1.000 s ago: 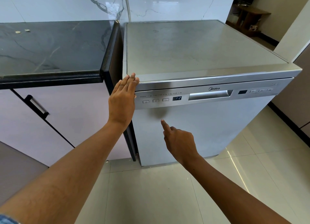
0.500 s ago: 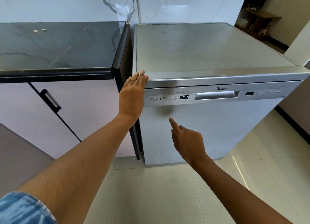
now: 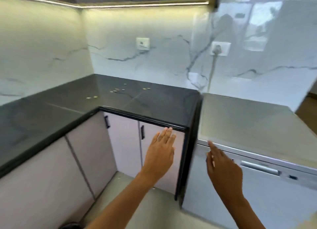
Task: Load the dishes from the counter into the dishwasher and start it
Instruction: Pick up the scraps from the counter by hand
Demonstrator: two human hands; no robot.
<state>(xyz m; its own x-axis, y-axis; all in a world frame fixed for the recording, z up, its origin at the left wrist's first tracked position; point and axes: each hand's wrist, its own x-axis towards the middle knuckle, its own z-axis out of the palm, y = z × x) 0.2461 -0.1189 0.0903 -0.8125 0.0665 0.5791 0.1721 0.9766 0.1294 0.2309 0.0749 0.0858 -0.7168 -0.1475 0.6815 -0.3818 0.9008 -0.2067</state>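
The silver dishwasher (image 3: 257, 191) stands at the right with its door closed, its control strip and handle recess (image 3: 260, 168) showing below the grey top. My right hand (image 3: 223, 170) is in front of the left end of the control strip, its forefinger stretched out toward the top edge; contact is blurred. My left hand (image 3: 161, 153) hangs flat, fingers straight, in front of the pale cabinet door left of the dishwasher, holding nothing. No dishes show on the black counter (image 3: 120, 100).
The black L-shaped counter carries several small crumbs or coins (image 3: 118, 90). Pale cabinet doors with black handles (image 3: 142, 132) sit under it. A plug and cord (image 3: 216, 50) hang on the marble wall behind the dishwasher. A dark round object (image 3: 70, 226) lies on the floor.
The view has swung up and left toward the counter corner. My left hand left the dishwasher's top corner and now floats before the cabinet. My right hand rose toward the control strip.
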